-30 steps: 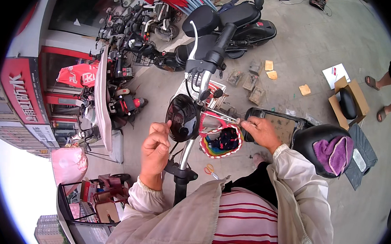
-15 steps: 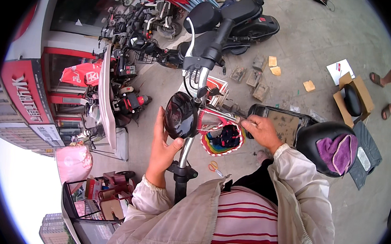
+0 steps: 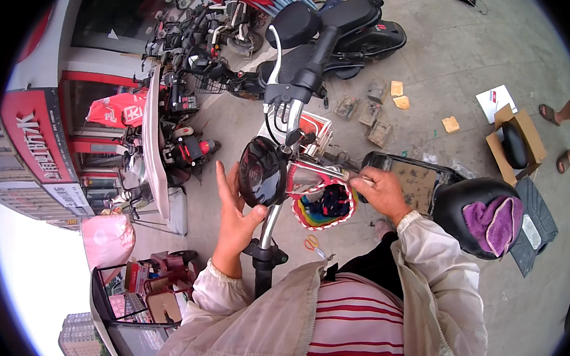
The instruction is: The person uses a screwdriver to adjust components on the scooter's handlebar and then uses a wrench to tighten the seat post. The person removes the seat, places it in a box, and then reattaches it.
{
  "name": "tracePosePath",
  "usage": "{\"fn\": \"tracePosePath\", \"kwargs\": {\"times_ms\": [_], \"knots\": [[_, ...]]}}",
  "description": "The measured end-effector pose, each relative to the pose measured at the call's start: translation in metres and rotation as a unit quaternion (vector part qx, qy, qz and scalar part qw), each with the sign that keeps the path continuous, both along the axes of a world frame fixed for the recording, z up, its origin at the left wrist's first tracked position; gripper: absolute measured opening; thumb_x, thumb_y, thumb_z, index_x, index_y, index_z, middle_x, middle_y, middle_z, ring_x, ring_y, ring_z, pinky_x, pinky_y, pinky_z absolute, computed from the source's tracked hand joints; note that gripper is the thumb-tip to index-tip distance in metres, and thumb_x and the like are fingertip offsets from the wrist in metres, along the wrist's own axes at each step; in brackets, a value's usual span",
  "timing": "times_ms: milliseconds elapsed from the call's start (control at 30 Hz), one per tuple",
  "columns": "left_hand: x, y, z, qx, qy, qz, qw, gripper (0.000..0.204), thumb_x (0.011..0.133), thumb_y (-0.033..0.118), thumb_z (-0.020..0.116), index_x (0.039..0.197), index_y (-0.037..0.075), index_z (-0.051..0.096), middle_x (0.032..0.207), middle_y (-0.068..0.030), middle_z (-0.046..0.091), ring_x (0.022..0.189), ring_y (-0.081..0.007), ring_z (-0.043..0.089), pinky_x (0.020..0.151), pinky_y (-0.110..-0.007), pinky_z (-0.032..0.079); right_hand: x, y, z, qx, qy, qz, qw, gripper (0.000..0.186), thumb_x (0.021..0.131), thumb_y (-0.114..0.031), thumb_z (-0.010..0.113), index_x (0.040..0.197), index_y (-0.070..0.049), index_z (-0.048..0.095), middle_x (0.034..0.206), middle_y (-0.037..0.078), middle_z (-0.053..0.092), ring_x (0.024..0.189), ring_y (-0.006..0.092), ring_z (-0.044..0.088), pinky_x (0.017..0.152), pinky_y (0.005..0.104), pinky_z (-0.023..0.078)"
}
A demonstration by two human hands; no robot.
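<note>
Head | holding left hand (image 3: 233, 224) spread open beside black round housing (image 3: 262, 171), ungrasped | clenching right hand (image 3: 386, 193) on probable metal tool (image 3: 328, 171) | risking scratched housing through slipping under uneven pressure

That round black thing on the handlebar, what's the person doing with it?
The person's left hand is open around the lower left edge of the round black unit on the handlebar. The right hand grips the end of a slim silvery rod. A multicoloured basket shows beside the rod, and scissors lie on the ground.
</note>
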State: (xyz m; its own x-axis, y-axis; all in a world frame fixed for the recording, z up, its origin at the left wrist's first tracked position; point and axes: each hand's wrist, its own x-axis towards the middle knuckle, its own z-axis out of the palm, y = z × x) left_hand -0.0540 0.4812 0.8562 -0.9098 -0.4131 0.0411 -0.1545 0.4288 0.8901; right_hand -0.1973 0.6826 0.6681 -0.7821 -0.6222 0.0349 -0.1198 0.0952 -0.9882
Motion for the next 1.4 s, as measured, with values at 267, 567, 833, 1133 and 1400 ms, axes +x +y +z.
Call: {"fn": "tracePosePath", "kwargs": {"times_ms": [267, 567, 833, 1133, 1400], "knots": [[-0.002, 0.003, 0.002, -0.005, -0.008, 0.006, 1.0, 0.118, 0.073, 0.043, 0.076, 0.146, 0.008, -0.01, 0.146, -0.0224, 0.019, 0.132, -0.0313, 0.029, 0.106, -0.041, 0.029, 0.002, -0.012, -0.002, -0.056, 0.155, -0.104, 0.981, 0.033, 0.07, -0.024, 0.076, 0.086, -0.003, 0.056, 0.078, 0.012, 0.055, 0.07, 0.0309, 0.055, 0.062, 0.036, 0.044], [-0.002, 0.004, 0.006, 0.001, -0.012, 0.021, 1.0, 0.122, 0.069, 0.043, 0.079, 0.146, 0.009, -0.01, 0.145, -0.0219, 0.022, 0.13, -0.031, 0.033, 0.103, -0.041, 0.033, -0.042, -0.004, 0.005, -0.069, -0.358, 0.306, 0.879, 0.048, 0.085, -0.051, 0.06, 0.069, -0.006, 0.059, 0.049, -0.005, 0.039, 0.042, 0.005, 0.036, 0.039, 0.0233, 0.024], [-0.003, 0.001, 0.004, -0.008, -0.01, 0.023, 1.0, 0.121, 0.069, 0.044, 0.079, 0.146, 0.009, -0.008, 0.145, -0.0228, 0.022, 0.13, -0.0311, 0.033, 0.103, -0.041, 0.034, -0.006, -0.007, 0.009, -0.031, 0.048, -0.038, 0.998, 0.033, 0.076, -0.035, 0.073, 0.081, -0.004, 0.061, 0.061, 0.007, 0.055, 0.056, 0.0167, 0.052, 0.053, 0.0311, 0.041], [-0.007, 0.003, 0.005, 0.011, 0.007, -0.006, 1.0, 0.118, 0.072, 0.041, 0.077, 0.145, 0.006, -0.009, 0.144, -0.0211, 0.023, 0.13, -0.0296, 0.033, 0.104, -0.039, 0.032, -0.037, -0.002, 0.006, -0.033, -0.26, 0.218, 0.94, 0.053, 0.082, -0.052, 0.062, 0.071, -0.001, 0.062, 0.054, 0.0, 0.049, 0.048, 0.0083, 0.043, 0.047, 0.0255, 0.035], [-0.007, 0.01, 0.009, -0.02, -0.033, -0.034, 0.999, 0.117, 0.068, 0.018, 0.081, 0.146, 0.006, -0.006, 0.146, -0.0198, 0.02, 0.131, -0.0281, 0.031, 0.106, -0.039, 0.031, 0.065, 0.017, 0.006, -0.023, -0.049, -0.004, 0.999, 0.04, 0.077, -0.048, 0.068, 0.08, -0.008, 0.066, 0.063, 0.009, 0.059, 0.056, 0.0239, 0.058, 0.051, 0.0345, 0.043]]}}
